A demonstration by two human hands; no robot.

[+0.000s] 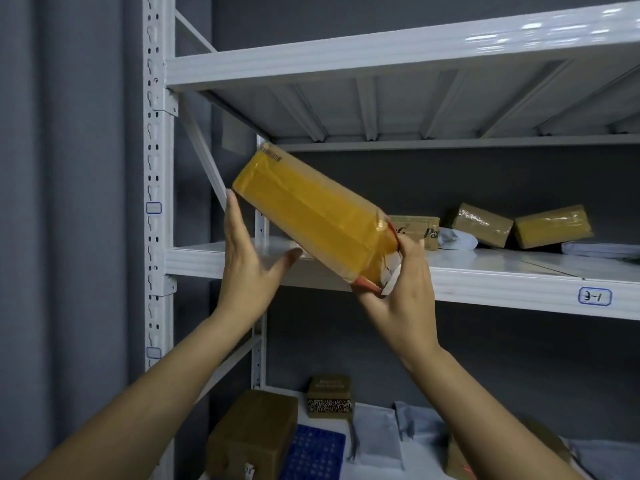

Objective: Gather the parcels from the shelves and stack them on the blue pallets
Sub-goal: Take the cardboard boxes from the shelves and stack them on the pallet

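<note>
A long cardboard parcel wrapped in yellow tape (313, 218) is tilted in the air in front of the white middle shelf (485, 271). My right hand (401, 292) grips its lower right end. My left hand (249, 258) is open, fingers straight along the parcel's upper left end and thumb stretched under its lower edge. Further parcels lie at the back of the same shelf: a printed carton (420, 230), two taped brown boxes (483, 223) (552, 225) and white mailer bags (457, 239).
The white rack upright (157, 188) stands left of my hands, against a grey wall. Below, brown boxes (254, 434), a small patterned box (329, 396), grey bags (398, 434) and a blue perforated piece (313, 452) are in view. The upper shelf (381, 53) overhangs.
</note>
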